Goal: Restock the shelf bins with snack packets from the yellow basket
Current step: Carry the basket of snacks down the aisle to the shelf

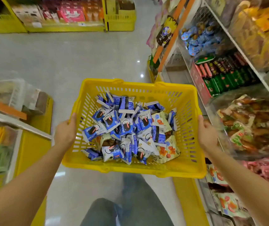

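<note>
I hold the yellow basket (130, 168) out in front of me above the pale floor (65, 62). My left hand (65, 132) grips its left rim and my right hand (207, 134) grips its right rim. Inside it lie heaped blue-and-white snack packets (127, 126), with a few cream packets (168, 149) toward its right side. The clear shelf bins (252, 124) stand just right of the basket.

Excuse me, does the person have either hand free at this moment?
No, the left hand grips the left rim of the yellow basket and the right hand grips its right rim.
</note>
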A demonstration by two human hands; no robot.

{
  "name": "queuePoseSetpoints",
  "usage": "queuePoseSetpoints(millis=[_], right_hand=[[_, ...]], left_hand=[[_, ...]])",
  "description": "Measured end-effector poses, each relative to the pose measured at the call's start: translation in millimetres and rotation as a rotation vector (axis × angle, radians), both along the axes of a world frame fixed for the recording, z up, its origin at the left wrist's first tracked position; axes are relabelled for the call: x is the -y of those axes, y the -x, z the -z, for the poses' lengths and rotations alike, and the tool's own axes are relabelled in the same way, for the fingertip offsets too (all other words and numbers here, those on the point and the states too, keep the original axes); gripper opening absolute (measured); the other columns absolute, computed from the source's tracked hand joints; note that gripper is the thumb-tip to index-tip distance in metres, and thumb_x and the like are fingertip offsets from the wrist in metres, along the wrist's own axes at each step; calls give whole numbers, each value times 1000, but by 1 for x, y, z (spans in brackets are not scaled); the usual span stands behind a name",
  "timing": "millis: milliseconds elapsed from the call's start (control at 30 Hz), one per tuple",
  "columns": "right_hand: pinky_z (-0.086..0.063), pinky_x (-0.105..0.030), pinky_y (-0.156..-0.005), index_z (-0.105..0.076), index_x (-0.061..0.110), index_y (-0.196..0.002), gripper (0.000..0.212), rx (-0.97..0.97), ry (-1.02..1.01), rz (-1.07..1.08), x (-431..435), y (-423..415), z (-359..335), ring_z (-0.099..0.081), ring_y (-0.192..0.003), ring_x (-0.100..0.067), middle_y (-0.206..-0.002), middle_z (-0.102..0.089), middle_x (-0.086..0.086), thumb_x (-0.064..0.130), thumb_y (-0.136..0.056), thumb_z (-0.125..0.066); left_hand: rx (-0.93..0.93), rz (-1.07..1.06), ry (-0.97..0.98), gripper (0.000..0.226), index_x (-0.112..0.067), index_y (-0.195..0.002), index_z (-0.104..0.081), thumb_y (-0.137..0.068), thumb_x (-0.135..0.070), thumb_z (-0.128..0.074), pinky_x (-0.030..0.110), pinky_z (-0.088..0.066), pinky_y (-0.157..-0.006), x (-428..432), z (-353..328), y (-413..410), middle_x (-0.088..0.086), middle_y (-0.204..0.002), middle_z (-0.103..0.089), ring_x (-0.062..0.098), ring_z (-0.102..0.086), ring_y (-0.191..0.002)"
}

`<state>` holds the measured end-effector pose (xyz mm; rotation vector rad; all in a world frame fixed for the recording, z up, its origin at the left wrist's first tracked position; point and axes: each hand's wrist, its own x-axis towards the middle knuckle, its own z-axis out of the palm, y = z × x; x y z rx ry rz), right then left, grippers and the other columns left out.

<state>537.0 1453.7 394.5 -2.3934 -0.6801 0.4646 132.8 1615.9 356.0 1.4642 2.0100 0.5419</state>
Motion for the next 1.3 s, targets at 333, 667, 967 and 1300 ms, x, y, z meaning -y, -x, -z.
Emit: queuePoseSetpoints(millis=[333,667,967,1300], right_hand=[[-21,-34,-51,-27,14,-54,58,36,42,159,-125,10,8,-33,-51,-21,-54,-34,-6,53,-96,-30],[-24,-35,-54,-35,14,-55,55,-69,7,463,-149,39,48,-41,-60,-23,-56,-40,-6,50,-97,-33],[-36,-37,-65,-62,5,-102,60,-149,39,732,-156,11,83,-55,-78,-32,-93,-63,-24,54,-96,-27],[-27,-33,-52,-39,12,-62,55,-258,160,868,-170,-3,107,-46,-66,-28,-64,-47,-11,52,-97,-26]], left_hand=[[-6,130,53,55,-14,-65,-44,-94,-58,-27,36,-33,-68,-167,4,-16,10,-71,-48,27,-45,-74],[-55,418,78,64,-2,-80,-58,-93,-58,-31,42,-42,-76,-302,16,-65,18,-81,-56,31,-53,-79],[-149,654,151,63,-7,-74,-57,-91,-62,-31,42,-42,-77,-376,36,-185,19,-83,-60,35,-56,-83],[-235,832,193,62,-12,-76,-58,-91,-64,-29,39,-43,-75,-419,67,-258,17,-85,-62,35,-59,-84]])
